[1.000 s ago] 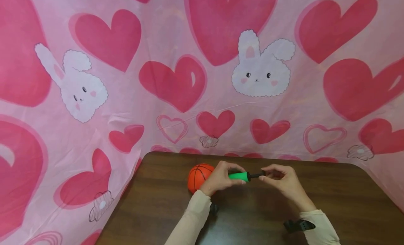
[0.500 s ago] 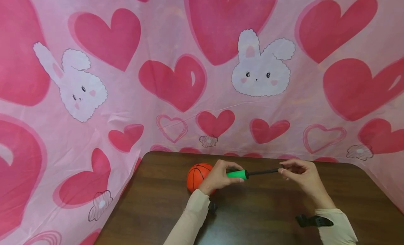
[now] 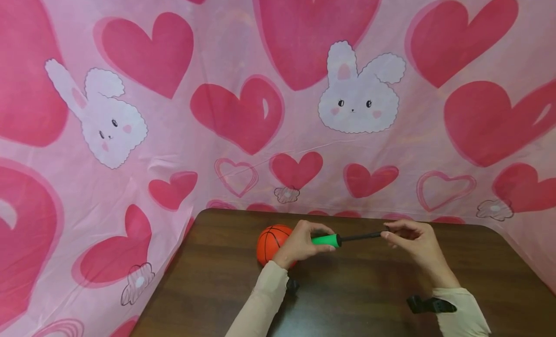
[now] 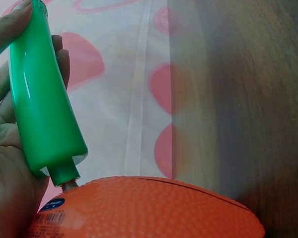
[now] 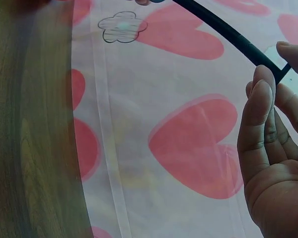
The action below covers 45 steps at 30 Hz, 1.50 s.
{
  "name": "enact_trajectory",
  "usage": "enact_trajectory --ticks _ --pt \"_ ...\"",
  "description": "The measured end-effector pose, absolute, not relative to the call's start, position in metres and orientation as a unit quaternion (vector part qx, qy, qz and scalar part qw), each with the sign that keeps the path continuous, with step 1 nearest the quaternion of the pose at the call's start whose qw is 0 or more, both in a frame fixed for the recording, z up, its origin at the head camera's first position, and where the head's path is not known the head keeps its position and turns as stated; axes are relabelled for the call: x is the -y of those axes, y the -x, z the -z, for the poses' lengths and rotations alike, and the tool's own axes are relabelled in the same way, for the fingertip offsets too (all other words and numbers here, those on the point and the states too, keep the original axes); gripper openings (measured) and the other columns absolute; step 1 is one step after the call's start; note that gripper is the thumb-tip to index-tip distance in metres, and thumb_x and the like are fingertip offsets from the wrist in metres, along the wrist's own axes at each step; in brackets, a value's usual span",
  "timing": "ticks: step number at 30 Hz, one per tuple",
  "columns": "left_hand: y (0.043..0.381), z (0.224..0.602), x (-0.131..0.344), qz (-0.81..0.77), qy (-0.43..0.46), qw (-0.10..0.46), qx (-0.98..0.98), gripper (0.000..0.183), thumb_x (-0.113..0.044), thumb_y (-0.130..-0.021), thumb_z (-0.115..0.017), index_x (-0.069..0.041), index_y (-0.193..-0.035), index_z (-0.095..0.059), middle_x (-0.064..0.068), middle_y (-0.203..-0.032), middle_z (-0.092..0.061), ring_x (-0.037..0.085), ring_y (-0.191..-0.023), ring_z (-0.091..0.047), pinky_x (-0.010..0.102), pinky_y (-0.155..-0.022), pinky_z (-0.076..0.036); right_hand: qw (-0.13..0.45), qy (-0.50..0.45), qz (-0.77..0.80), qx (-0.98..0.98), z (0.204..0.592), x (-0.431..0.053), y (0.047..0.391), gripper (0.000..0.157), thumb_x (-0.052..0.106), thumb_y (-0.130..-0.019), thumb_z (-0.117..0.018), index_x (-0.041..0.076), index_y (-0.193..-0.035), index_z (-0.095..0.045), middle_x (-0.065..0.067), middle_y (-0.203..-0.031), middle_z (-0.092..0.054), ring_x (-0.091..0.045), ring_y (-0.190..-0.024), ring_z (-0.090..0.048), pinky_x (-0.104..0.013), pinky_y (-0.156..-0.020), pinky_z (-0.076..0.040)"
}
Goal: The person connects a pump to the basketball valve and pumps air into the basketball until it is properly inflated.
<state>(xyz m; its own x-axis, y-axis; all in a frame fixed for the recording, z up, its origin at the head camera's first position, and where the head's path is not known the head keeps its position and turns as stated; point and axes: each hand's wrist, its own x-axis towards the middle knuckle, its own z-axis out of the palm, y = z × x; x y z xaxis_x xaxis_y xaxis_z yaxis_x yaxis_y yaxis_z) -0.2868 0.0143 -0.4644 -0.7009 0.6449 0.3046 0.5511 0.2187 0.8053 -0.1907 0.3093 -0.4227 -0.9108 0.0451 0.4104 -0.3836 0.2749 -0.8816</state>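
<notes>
A green hand pump with a black plunger rod is held level above the table. My left hand grips its green barrel, thumb on one side and fingers on the other. In the left wrist view, the barrel's narrow end meets the orange ball at a short metal tip; how deep the tip sits is hidden. My right hand pinches the black handle at the rod's far end. A long stretch of rod shows between the hands. The small basketball lies partly behind my left wrist.
The dark wooden table reaches back to a pink sheet printed with hearts and rabbits. Black straps with cameras sit at the wrists. The table's left and far edges lie near the sheet.
My right hand has moved right, drawing the black rod farther out of the green barrel, and over the last half second it stays nearly still. My left hand and the ball have barely moved.
</notes>
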Motion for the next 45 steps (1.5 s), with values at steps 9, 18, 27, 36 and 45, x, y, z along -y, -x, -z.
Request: enact_trajectory --ticks 9,18,27,36,45 --pt "0.285 0.464 -0.015 -0.493 -0.384 0.046 -0.779 0.029 -0.019 -0.086 -0.087 -0.013 -0.113 -0.080 0.000 -0.103 -0.080 0.000 -0.085 -0.065 0.020 -0.078 -0.058 0.171 -0.113 -0.555 0.806 0.432 -0.293 0.195 0.019 -0.006 -0.088 -0.077 0.000 -0.106 -0.078 0.016 -0.081 -0.077 -0.008 -0.064 -0.070 -0.025 -0.060 -0.059" --pt "0.284 0.463 -0.018 -0.492 -0.401 0.033 -0.772 0.028 -0.017 -0.085 -0.088 -0.010 -0.110 -0.081 0.003 -0.101 -0.081 -0.001 -0.082 -0.067 0.019 -0.077 -0.059 0.155 -0.124 -0.576 0.793 0.449 -0.266 0.202 0.018 -0.005 -0.086 -0.079 -0.008 -0.104 -0.077 0.019 -0.092 -0.078 -0.003 -0.065 -0.067 -0.026 -0.060 -0.059" --pt "0.283 0.464 -0.020 -0.481 -0.404 0.046 -0.777 0.027 -0.018 -0.085 -0.088 -0.012 -0.110 -0.081 0.000 -0.104 -0.081 -0.001 -0.081 -0.065 0.018 -0.076 -0.059 0.118 -0.108 -0.594 0.788 0.460 -0.246 0.201 0.027 0.001 -0.087 -0.081 -0.009 -0.111 -0.075 0.010 -0.088 -0.078 -0.005 -0.066 -0.067 -0.027 -0.061 -0.059" --pt "0.284 0.464 -0.021 -0.476 -0.407 0.040 -0.778 0.027 -0.017 -0.084 -0.088 -0.012 -0.109 -0.081 0.001 -0.103 -0.081 -0.002 -0.079 -0.064 0.017 -0.074 -0.059 0.111 -0.095 -0.584 0.798 0.459 -0.246 0.201 0.026 0.002 -0.088 -0.081 -0.010 -0.110 -0.073 0.011 -0.085 -0.076 -0.007 -0.064 -0.067 -0.028 -0.061 -0.060" --pt "0.283 0.464 -0.020 -0.477 -0.406 0.042 -0.779 0.026 -0.017 -0.085 -0.088 -0.012 -0.110 -0.081 0.001 -0.103 -0.081 -0.002 -0.080 -0.064 0.017 -0.075 -0.058 0.112 -0.089 -0.561 0.815 0.458 -0.246 0.201 0.028 0.005 -0.088 -0.081 -0.006 -0.112 -0.073 0.010 -0.078 -0.072 -0.008 -0.061 -0.065 -0.031 -0.058 -0.059"
